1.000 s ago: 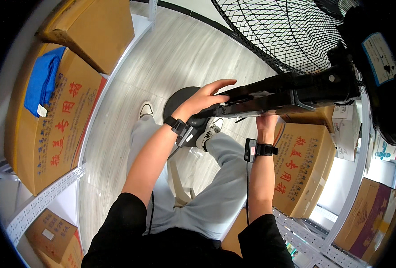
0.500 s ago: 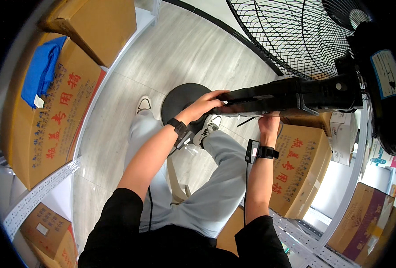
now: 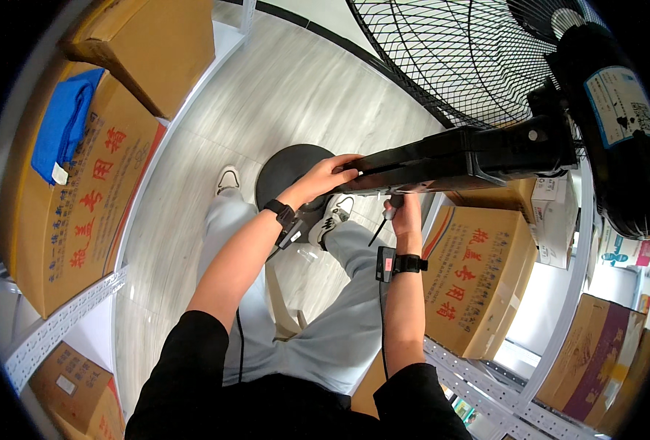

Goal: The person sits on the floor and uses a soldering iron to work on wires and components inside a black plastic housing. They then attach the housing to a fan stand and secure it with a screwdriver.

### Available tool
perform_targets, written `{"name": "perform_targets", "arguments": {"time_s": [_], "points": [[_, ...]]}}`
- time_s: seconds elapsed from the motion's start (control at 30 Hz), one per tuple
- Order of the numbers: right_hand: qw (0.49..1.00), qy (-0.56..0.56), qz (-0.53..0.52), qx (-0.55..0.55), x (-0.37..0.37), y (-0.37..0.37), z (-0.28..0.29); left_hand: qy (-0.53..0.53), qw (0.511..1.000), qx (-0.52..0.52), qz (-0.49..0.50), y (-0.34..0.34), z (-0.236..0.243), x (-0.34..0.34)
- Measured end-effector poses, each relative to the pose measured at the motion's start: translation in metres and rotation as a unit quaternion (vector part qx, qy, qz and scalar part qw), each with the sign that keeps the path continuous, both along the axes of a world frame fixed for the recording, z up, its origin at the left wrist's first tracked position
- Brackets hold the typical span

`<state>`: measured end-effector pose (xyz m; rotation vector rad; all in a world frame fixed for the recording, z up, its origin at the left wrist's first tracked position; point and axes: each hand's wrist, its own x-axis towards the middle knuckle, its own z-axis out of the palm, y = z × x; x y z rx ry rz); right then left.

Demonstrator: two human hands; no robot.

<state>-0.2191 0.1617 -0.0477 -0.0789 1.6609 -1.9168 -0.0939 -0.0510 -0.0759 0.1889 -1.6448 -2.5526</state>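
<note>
A large black standing fan leans into view from the upper right, with its wire cage (image 3: 457, 59), motor casing (image 3: 611, 110) and long black housing (image 3: 442, 158). My left hand (image 3: 323, 178) grips the lower-left end of the housing, its fingers over the upper edge. Just under the housing, my right hand (image 3: 408, 216) is closed around a screwdriver (image 3: 396, 203) with a dark handle, its thin shaft pointing down and left. Some of the right fingers are hidden by the housing. Below my left hand, the fan's round black base (image 3: 285, 172) rests on the floor.
Shelving on the left holds cardboard boxes (image 3: 97, 198), with a folded blue cloth (image 3: 64, 125) on one. More cardboard boxes (image 3: 479, 279) stand on racks (image 3: 486, 381) at the right. My legs and shoes (image 3: 332, 220) are close to the base.
My right hand has shifted left along the underside of the housing, and more of the screwdriver shows. My left hand keeps its place on the housing's end. The whole view has shifted slightly.
</note>
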Motion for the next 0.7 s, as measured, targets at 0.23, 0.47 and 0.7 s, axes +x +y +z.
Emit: {"name": "perform_targets", "arguments": {"time_s": [0.23, 0.47, 0.7], "points": [[1.000, -0.013, -0.012, -0.020, 0.003, 0.005, 0.011, 0.019, 0.999, 0.030, 0.014, 0.003, 0.001, -0.001], [0.991, -0.069, 0.061, -0.095, -0.005, 0.006, 0.020, 0.019, 0.999, 0.035, -0.002, 0.003, 0.004, 0.000], [0.986, -0.076, 0.108, -0.101, -0.015, 0.011, 0.021, 0.010, 0.999, 0.038, -0.025, -0.001, 0.008, 0.002]]}}
